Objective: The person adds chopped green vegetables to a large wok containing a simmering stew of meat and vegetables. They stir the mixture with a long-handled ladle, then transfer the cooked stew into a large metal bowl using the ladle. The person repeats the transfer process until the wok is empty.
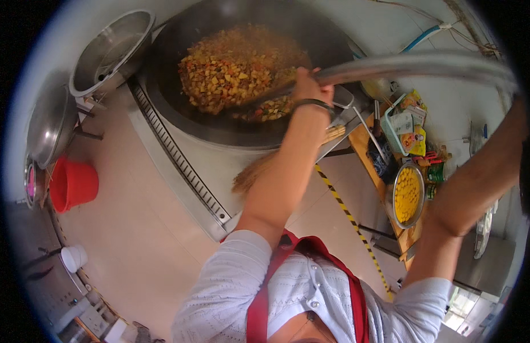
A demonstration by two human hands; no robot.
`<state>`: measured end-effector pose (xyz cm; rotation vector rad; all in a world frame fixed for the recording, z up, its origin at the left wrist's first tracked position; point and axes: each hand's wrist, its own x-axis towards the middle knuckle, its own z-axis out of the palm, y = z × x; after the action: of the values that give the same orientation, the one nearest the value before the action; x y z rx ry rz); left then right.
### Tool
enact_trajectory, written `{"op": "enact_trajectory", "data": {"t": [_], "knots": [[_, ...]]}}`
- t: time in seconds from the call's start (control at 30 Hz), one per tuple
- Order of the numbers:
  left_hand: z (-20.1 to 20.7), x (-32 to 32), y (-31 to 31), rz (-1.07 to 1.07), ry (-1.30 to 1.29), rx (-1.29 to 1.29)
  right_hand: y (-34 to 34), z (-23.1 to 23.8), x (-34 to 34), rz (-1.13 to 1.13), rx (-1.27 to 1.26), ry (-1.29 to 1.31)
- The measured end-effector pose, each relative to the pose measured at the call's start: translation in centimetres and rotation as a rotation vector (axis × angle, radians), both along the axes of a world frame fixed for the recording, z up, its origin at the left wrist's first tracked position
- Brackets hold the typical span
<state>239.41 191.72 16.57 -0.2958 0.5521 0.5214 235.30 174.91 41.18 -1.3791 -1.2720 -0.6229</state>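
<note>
We see a wide, dark, round wok (166,108) at top centre, filled with small diced food (233,71) in yellow and orange. Our left hand (312,88) is curled tightly around a long, smooth metal shovel (390,67) dipping into it; our right hand is out of frame, its grip untold. At right, a shiny steel bowl (389,201) of round yellow pieces (407,193) sits on a wooden desk (361,139).

L hand (312,87) gripping long hdl (413,66), food (230,68) in lg wok (328,43)
</note>
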Motion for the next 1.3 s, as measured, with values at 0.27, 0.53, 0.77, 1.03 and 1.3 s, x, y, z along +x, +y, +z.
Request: {"op": "enact_trajectory", "data": {"t": [0.27, 0.53, 0.77, 1.03, 1.3], "knots": [[-19.9, 0.7, 17.8, -0.483, 0.217, 0.094, 9.3, -20.6, -12.4, 0.058, -0.024, 0.351], [-21.4, -9.7, 8.4, -0.773, 0.328, 0.463, 1.5, -22.4, -23.1, -0.274, -0.835, 0.506], [-21.8, -22.9, -0.9, -0.892, 0.236, 0.483, -5.0, -24.2, -34.5, -0.336, -1.211, 0.924], [-20.7, -33.3, -4.8, -0.912, 0.712, 1.121, -8.9, -34.4, -49.7, -0.131, -0.628, 1.47], [-21.6, -44.2, -8.8, -0.925, 0.604, 1.194, -13.9, -34.9, -60.5, 0.183, -0.227, 2.238]]}}
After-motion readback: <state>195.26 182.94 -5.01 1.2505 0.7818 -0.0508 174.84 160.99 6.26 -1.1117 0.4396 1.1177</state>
